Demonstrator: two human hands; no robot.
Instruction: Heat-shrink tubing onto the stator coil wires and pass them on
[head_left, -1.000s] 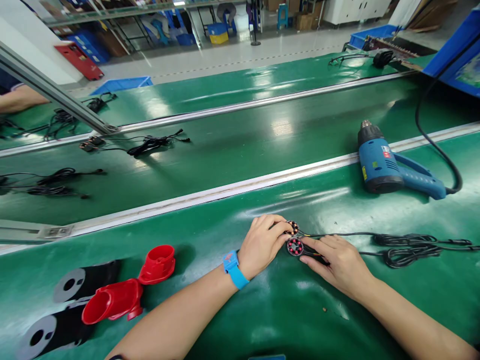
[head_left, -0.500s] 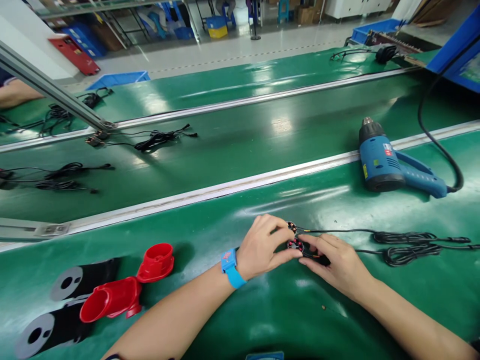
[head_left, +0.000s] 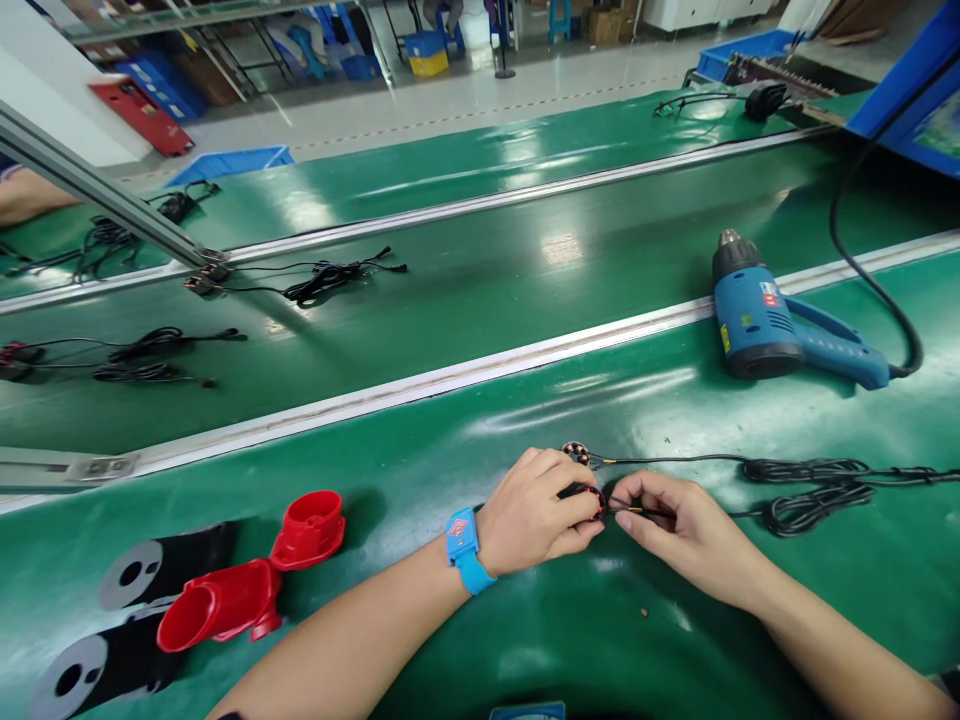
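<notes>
My left hand [head_left: 541, 510], a blue strap on its wrist, is closed around a small round wired part [head_left: 598, 502] with a dark rim and red bits; the fingers hide most of it. My right hand [head_left: 682, 525] pinches the thin cable [head_left: 637, 510] just right of that part, where orange and black leads show. Directly behind my left fingertips a second round part [head_left: 576, 453], with a ring of copper-coloured spots, lies on the green bench, joined to its own black cable [head_left: 682, 459].
Coiled black cables [head_left: 817, 500] lie to the right, below a blue heat gun [head_left: 757, 320]. At left are red plastic housings [head_left: 225, 600] and black tubular parts [head_left: 124, 655] with grey ends. Behind a metal rail [head_left: 450, 381], cable bundles [head_left: 322, 283] lie on a green belt.
My left hand has turned the round part edge-on and covers more of it. My right fingers have shifted right, onto the leads. Cable bundles on the belt have moved slightly right.
</notes>
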